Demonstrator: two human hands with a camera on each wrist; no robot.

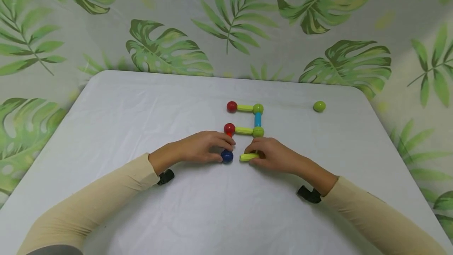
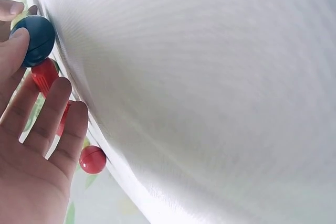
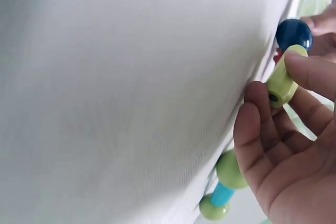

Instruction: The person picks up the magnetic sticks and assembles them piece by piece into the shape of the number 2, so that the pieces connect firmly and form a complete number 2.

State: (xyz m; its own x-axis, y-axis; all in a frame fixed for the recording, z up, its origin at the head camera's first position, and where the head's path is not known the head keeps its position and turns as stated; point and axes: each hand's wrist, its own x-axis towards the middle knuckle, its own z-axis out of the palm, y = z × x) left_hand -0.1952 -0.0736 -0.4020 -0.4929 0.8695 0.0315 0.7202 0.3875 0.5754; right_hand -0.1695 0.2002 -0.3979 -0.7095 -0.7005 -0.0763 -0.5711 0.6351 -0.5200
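Note:
In the head view, my left hand holds a dark blue ball, its thumb pressed on the ball's side. A red stick joins this ball to a red ball, and the left fingers lie along it. From that red ball a yellow-green stick runs to a green ball. My right hand pinches another yellow-green stick between thumb and fingers. One end of it points at the blue ball, a small gap apart in the head view.
Beyond the hands, a light blue stick links to a farther green ball, a yellow-green stick and another red ball. A loose green ball lies at the back right of the white table. Leaf-patterned cloth hangs behind.

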